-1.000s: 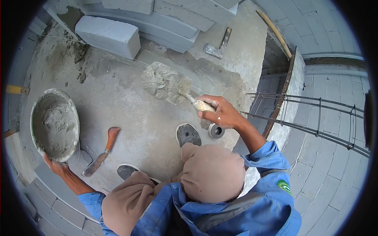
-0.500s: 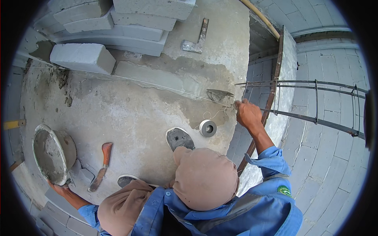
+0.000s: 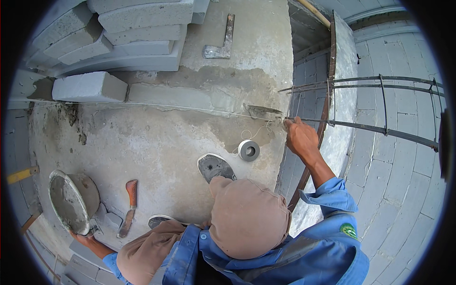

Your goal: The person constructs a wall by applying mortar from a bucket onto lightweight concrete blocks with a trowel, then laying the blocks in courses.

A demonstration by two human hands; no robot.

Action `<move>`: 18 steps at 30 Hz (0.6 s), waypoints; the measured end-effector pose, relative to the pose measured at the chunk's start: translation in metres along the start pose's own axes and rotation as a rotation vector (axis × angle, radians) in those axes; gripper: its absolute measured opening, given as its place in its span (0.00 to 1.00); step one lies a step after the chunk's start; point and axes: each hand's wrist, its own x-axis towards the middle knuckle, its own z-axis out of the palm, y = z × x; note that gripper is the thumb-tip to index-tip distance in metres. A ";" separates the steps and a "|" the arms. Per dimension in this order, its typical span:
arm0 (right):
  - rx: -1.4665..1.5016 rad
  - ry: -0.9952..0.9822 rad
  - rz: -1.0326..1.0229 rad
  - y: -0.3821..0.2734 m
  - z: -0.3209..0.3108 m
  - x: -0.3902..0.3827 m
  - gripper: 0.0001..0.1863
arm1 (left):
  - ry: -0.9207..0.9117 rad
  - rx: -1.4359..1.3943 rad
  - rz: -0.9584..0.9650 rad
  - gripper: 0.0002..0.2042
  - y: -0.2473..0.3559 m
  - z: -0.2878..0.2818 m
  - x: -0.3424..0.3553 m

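Note:
My right hand (image 3: pixel 302 137) is closed at the slab's right edge, around what looks like the handle of a trowel (image 3: pixel 264 109). The trowel's blade points left, close to the taut white string (image 3: pixel 180 107); most of the handle is hidden by my fingers. At lower left, my left hand (image 3: pixel 85 240) grips the near rim of a bucket (image 3: pixel 89 191) coated with grey mortar. The bucket leans, with its mouth facing left. Under the string's line lies a strip of grey mortar (image 3: pixel 185 98), and a pale block (image 3: pixel 90 87) sits at its left end.
A string reel (image 3: pixel 249 150) stands near my shoe (image 3: pixel 214 167). An orange-handled machete-like blade (image 3: pixel 129 209) lies beside the bucket. A hammer-like tool (image 3: pixel 221 47) rests farther off, right of stacked blocks (image 3: pixel 147 21). A rebar cage (image 3: pixel 383 107) juts in from the right.
The trowel blade has turned and now shows more edge-on beside the string. My left hand stays on the bucket rim. The whole view has shifted slightly.

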 end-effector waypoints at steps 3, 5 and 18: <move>0.005 -0.018 -0.043 -0.003 -0.001 0.004 0.13 | 0.002 0.025 0.078 0.34 0.018 -0.022 0.012; -0.017 -0.050 -0.057 -0.003 0.000 0.008 0.13 | -0.070 -0.004 0.105 0.35 0.011 -0.021 0.007; 0.509 0.147 0.101 -0.018 0.006 -0.015 0.23 | 0.053 0.151 0.039 0.35 0.034 -0.010 0.009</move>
